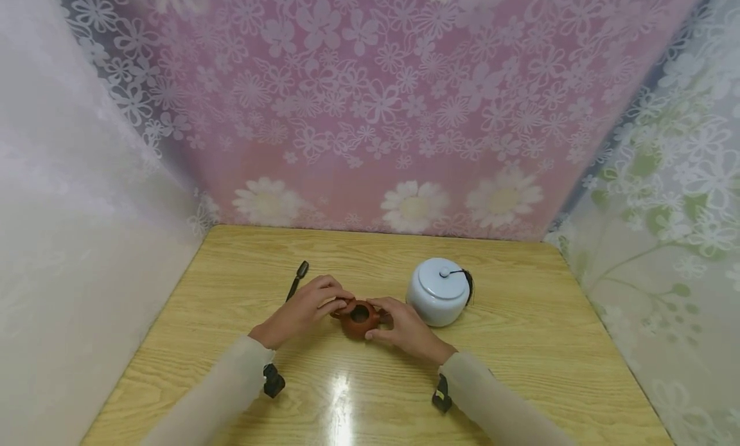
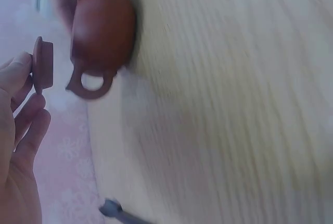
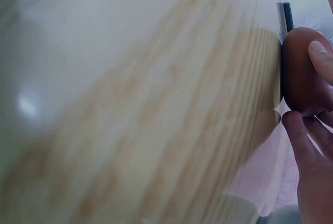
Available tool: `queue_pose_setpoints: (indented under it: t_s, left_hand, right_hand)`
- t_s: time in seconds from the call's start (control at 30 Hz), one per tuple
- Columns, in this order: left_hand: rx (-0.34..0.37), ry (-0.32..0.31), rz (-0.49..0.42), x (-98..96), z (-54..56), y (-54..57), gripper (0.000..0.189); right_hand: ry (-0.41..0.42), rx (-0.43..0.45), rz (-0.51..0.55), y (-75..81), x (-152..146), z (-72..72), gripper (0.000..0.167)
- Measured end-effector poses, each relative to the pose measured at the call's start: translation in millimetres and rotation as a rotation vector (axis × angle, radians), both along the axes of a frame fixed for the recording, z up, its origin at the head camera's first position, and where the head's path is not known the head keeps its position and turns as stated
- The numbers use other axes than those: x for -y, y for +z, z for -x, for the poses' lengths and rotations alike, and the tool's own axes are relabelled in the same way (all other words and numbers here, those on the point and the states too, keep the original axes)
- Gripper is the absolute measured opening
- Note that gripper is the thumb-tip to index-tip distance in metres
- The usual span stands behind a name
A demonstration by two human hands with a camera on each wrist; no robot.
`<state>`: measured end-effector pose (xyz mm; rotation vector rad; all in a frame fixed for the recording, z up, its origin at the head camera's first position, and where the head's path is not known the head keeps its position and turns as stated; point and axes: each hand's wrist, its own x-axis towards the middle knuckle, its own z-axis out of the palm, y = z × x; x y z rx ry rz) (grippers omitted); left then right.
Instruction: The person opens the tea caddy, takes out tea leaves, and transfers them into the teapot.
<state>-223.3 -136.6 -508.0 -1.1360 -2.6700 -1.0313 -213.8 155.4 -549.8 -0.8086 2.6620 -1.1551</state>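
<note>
A small reddish-brown clay teapot (image 1: 354, 330) stands on the table with its round mouth uncovered. My left hand (image 1: 309, 304) pinches the teapot's lid (image 2: 46, 65) by thumb and fingers, just above and beside the mouth on the handle side. In the left wrist view the lid is apart from the pot, and the looped handle (image 2: 93, 94) faces this hand. My right hand (image 1: 407, 330) grips the pot from the spout side, thumb on the near wall (image 3: 299, 73) and fingers round the far side. That hand covers most of the spout.
A pale blue-white lidded jar (image 1: 436, 301) with a dark tassel (image 1: 469, 284) stands just behind and right of my right hand. Left of the pot lies a dark slim tool (image 1: 300, 272) with a wider end, partly behind my left hand. Floral cloth (image 1: 370, 144) walls border the wooden table (image 1: 520, 369).
</note>
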Motion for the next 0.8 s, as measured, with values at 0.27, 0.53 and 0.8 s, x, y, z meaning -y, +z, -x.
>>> queue_pose_setpoints:
  t_s: [0.27,0.53,0.8]
  left_hand:
    - [0.014,0.052,0.042,27.3,-8.6,-5.0,0.027]
    - [0.031,0.049,0.034,38.1,-9.3,-17.0,0.026]
    - [0.1,0.055,-0.06,37.9,-7.0,-30.2,0.032]
  right_hand:
    - [-0.021,0.002,-0.018,1.5,1,-0.5,0.074]
    - [-0.038,-0.001,-0.031,3.6,0,-1.2,0.073]
    - [-0.03,-0.002,-0.032,2.7,2,-1.0,0.073]
